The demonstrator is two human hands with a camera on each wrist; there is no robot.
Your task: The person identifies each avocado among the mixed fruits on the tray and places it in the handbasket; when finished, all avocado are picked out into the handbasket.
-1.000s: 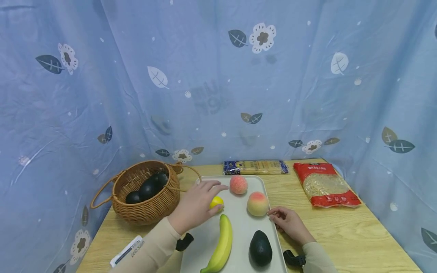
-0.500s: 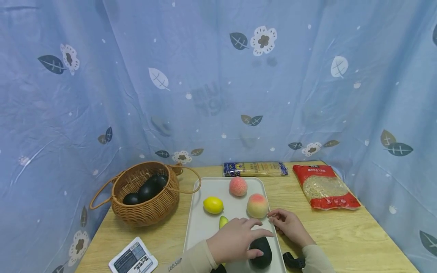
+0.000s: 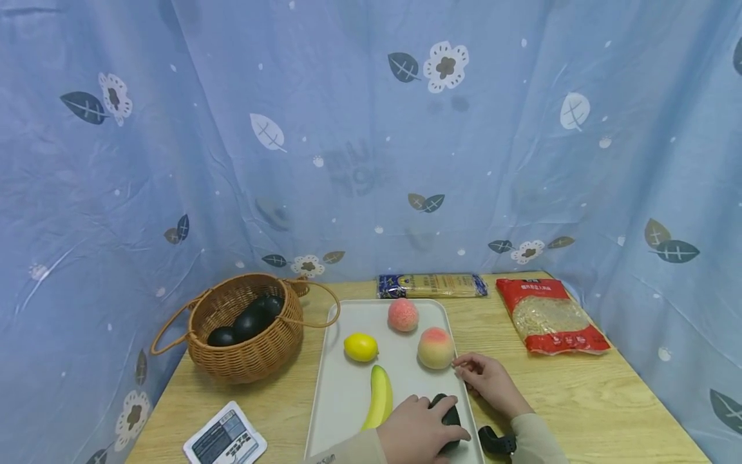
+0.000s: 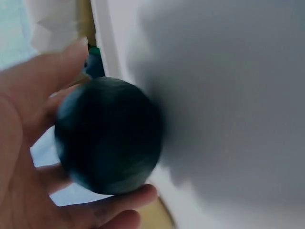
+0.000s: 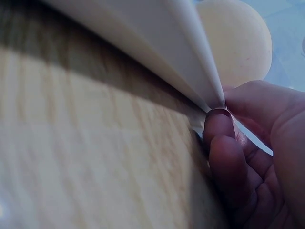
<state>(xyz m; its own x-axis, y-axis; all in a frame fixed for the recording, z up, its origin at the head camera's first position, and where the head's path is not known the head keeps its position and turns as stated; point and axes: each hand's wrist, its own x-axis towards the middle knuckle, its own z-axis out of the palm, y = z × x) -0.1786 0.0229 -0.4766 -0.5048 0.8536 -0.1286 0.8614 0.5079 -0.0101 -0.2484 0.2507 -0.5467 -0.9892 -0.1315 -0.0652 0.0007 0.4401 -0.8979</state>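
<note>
My left hand (image 3: 414, 430) grips a dark avocado (image 3: 451, 419) at the near right of a pale tray (image 3: 342, 386). In the left wrist view, thumb and fingers curl round the avocado (image 4: 109, 138), which looks close above the tray surface; whether it touches is unclear. At the tray's right side, my right hand (image 3: 491, 385) pinches the rim (image 5: 190, 52) between thumb and fingers. Beside that hand sits a peach (image 3: 436, 348). A banana (image 3: 379, 394), a lemon (image 3: 361, 347) and a pinkish-red round fruit (image 3: 402, 315) also lie on the tray.
Left of the tray stands a wicker basket (image 3: 255, 361) holding several dark fruits (image 3: 250, 322). A white device with a dark screen (image 3: 226, 435) lies nearer. Behind the tray is a noodle packet (image 3: 431, 285); a red bag (image 3: 553, 316) lies right. Blue curtains (image 3: 371, 142) surround the table.
My left hand has moved from over the lemon, across the banana, to the avocado and now grips it. The right hand stays at the tray's rim.
</note>
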